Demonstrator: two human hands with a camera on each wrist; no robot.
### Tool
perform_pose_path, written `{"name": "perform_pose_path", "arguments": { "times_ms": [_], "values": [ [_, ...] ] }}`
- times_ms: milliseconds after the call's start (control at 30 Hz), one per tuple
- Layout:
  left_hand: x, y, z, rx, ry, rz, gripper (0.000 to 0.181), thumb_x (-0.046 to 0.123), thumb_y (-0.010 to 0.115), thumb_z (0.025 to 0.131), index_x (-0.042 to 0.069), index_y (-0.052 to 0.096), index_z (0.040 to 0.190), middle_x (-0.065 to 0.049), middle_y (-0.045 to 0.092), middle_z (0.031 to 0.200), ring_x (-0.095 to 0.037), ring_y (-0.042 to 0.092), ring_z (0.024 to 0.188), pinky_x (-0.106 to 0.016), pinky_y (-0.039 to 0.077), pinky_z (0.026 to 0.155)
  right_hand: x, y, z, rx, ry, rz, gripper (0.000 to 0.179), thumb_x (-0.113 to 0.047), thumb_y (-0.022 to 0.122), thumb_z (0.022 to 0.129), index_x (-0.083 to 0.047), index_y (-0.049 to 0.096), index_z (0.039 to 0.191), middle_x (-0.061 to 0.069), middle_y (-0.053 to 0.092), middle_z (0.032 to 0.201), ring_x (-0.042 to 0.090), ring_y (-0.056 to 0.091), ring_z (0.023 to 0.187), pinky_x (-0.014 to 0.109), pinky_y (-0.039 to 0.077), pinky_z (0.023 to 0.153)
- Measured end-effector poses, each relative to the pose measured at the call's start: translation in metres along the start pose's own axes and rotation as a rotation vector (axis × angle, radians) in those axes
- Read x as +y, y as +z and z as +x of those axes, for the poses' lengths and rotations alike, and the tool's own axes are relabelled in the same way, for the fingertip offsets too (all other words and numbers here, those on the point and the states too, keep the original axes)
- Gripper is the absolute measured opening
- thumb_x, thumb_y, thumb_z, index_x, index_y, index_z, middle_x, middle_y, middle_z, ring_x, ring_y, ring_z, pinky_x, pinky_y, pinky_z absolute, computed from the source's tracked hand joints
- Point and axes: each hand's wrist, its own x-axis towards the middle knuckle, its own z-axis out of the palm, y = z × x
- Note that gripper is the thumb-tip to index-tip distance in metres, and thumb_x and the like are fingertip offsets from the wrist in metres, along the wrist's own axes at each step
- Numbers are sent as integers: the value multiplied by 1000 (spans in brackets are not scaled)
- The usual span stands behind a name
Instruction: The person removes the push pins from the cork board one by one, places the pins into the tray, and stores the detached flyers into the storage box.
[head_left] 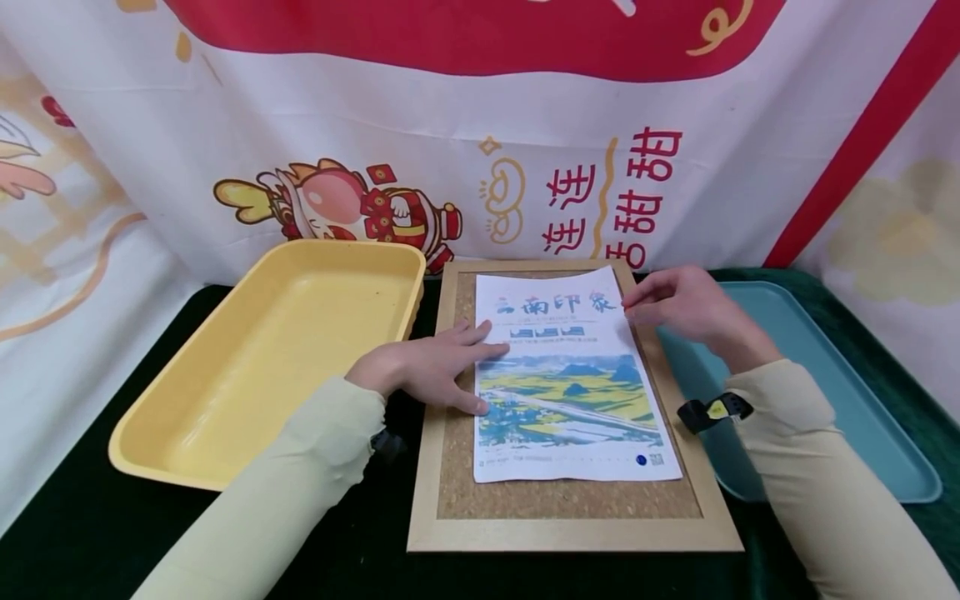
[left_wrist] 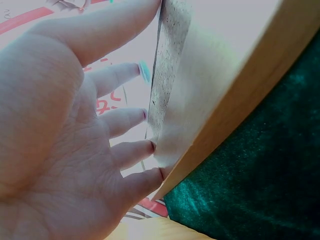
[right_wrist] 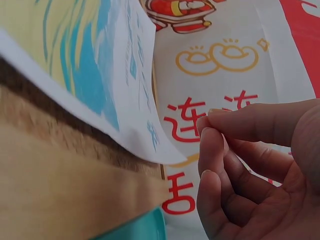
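A printed poster sheet (head_left: 567, 400) with blue characters and a yellow-green landscape lies on a wood-framed cork board (head_left: 570, 502). In the right wrist view, the sheet's edge lifts off the cork. My left hand (head_left: 435, 367) is spread across the board's left side, fingertips and thumb on the sheet's left edge; the left wrist view shows that hand's palm (left_wrist: 65, 145). At the sheet's upper right edge is my right hand (head_left: 686, 312), thumb and forefinger pinched together. A tiny red pin-like piece (head_left: 625, 306) shows at these fingertips, mostly hidden by them.
A yellow tray (head_left: 277, 350) stands left of the board. To the right, a blue-green tray (head_left: 810, 375) sits partly behind the right forearm. Dark green cloth (head_left: 360, 533) covers the table, and a printed white banner (head_left: 360, 108) hangs behind the board.
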Motion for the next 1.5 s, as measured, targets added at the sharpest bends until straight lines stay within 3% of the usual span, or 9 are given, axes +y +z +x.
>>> {"name": "perform_pose_path", "arguments": {
  "times_ms": [500,967,1500],
  "values": [
    [0,1,2,-2,-9,5,84,47,69,102,30,23,171,-4,-7,181,-34,-12,167,-59,6,135,19,-16,1,40,28,40,41,-27,71,103,-3,68,137,22,58,144,36,52,126,55,52,103],
    [1,0,0,-5,-5,2,85,47,69,102,31,23,171,-5,-6,181,-34,-11,167,-60,6,135,48,-26,8,88,135,77,53,-39,67,105,-6,62,146,24,50,154,42,47,135,58,49,108],
    [0,1,1,0,-2,5,86,48,69,102,30,22,171,-5,-6,181,-36,-10,167,-60,6,135,72,-30,17,124,201,143,51,-36,63,107,-7,60,150,24,52,155,38,48,132,48,49,103]
  ]
}}
